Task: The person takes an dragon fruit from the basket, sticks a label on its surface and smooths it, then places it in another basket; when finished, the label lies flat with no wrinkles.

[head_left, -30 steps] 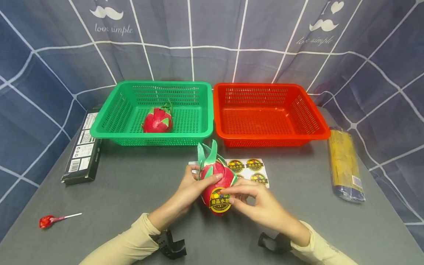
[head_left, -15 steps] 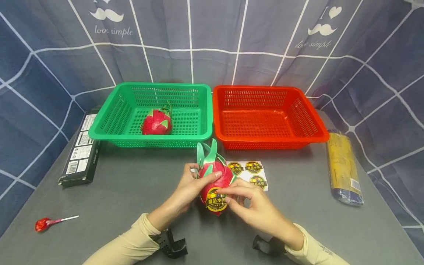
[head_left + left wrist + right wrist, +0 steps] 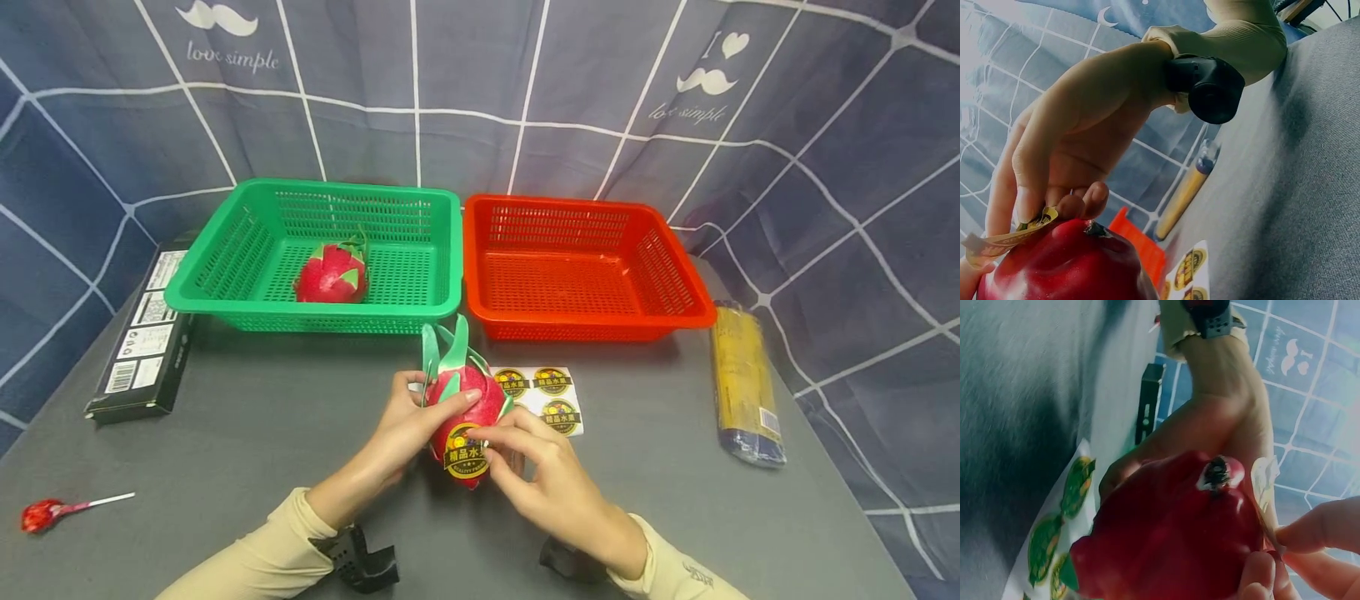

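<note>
Both hands busy on a dragon fruit (image 3: 483,402)
Left hand (image 3: 416,425) is gripping it, thumb on top; right hand (image 3: 543,458) is pinching the round sticker (image 3: 461,454) (finger and thumb close together). Fruit's just in front of the green basket (image 3: 315,308)'s right corner, red basket (image 3: 592,320) right beside that basket, grey tabletop (image 3: 255,417) stretching from its front edge toward the lollipop (image 3: 43,515).

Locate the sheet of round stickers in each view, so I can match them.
Head: sticker sheet just right of centre, partly hidden by the held dragon fruit.
Left wrist: sticker sheet at the bottom edge, just right of centre.
Right wrist: sticker sheet at lower left.
Shared landmark: held dragon fruit.
</note>
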`<state>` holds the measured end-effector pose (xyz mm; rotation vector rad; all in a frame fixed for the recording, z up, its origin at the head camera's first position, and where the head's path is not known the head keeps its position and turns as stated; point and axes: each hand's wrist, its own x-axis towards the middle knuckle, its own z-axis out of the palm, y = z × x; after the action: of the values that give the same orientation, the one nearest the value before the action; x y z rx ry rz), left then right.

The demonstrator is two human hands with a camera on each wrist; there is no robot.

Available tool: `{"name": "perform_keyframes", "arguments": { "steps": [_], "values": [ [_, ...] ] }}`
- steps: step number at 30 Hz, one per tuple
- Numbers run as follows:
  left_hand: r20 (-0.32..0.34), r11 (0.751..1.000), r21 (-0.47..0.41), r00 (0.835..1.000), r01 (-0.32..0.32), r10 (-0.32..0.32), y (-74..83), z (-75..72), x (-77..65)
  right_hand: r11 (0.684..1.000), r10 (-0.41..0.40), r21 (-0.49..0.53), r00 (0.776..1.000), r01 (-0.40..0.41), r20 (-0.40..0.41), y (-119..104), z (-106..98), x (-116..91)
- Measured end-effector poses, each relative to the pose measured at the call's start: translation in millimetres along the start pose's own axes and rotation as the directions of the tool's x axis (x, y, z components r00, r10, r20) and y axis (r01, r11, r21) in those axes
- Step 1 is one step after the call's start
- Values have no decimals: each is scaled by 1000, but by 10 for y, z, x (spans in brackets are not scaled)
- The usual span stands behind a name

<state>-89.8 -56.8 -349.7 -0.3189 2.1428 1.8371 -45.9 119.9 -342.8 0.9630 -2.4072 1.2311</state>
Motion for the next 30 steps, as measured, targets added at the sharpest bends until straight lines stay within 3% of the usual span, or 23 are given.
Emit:
{"name": "perform_keyframes", "arguments": {
  "steps": [9,17,23,27,30],
  "values": [
    [-17,1000,-24,1000,-7,7,2,-45,-24,974,-109,-205,992,95,-59,-41,59,-5],
    [-8,999,-37,1000,-22,22,6,10,-19,959,-122,-267,989,97,-81,-40,12,-8],
    [-38,999,-28,999,-38,37,34,1,-13,913,-162,-394,980,105,-113,-43,25,36],
    [-34,998,-30,998,-49,48,7,19,-13,898,-111,-438,985,43,-132,-26,11,20],
    [-18,998,-42,999,-38,37,-22,48,-34,914,-36,-405,987,-30,-154,-14,2,-23]
  ]
}}
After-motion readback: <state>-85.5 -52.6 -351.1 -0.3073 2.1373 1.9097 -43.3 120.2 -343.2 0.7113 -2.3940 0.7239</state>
